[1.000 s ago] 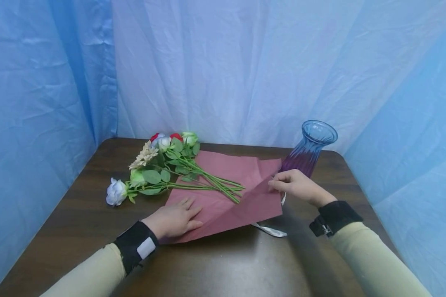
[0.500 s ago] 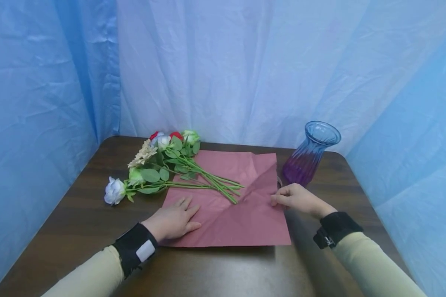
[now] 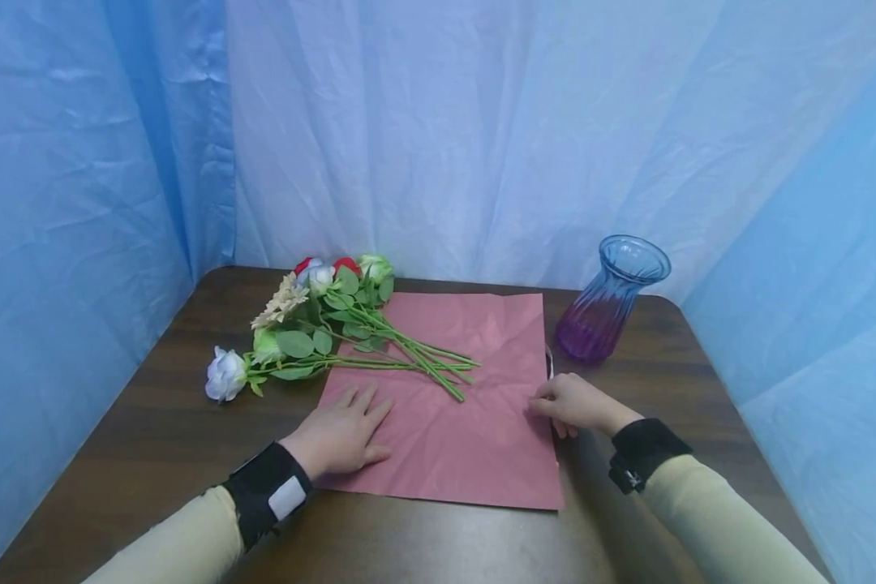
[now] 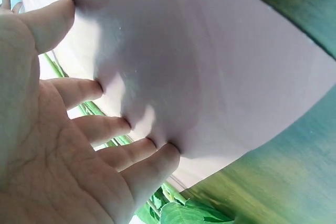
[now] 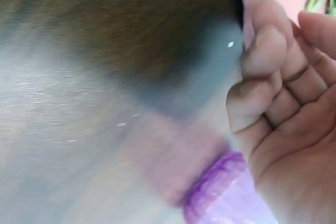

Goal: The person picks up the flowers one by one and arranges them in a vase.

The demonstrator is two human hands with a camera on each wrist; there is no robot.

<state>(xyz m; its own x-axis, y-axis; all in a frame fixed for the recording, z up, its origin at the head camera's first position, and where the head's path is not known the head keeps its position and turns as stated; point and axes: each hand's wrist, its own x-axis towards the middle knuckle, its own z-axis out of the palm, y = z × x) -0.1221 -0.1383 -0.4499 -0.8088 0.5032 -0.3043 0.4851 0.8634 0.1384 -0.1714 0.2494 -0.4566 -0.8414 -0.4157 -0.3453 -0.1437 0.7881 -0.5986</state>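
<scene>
Pink wrapping paper (image 3: 496,462) lies spread almost flat on the table, lightly creased. My left hand (image 3: 343,430) rests palm down on its near left part with fingers spread; in the left wrist view the fingertips (image 4: 170,153) press into the paper. At the right edge my right hand (image 3: 573,403) pinches the paper, its other fingers (image 5: 265,51) curled beside the edge; the exact contact is partly hidden. Artificial flowers (image 3: 285,302), white, red, cream and pale green, lie at the back left, their green stems (image 3: 431,363) across the paper.
A ribbed glass vase (image 3: 606,304), blue fading to purple, stands at the back right, beyond my right hand. A thin white ribbon (image 3: 550,361) shows beside the paper's right edge. Light blue curtains (image 3: 438,146) surround the dark wooden table (image 3: 153,422) at the back and sides.
The paper's raised near right part has come down flat toward me. My right hand has moved nearer along the right edge, away from the vase. My left hand has hardly moved.
</scene>
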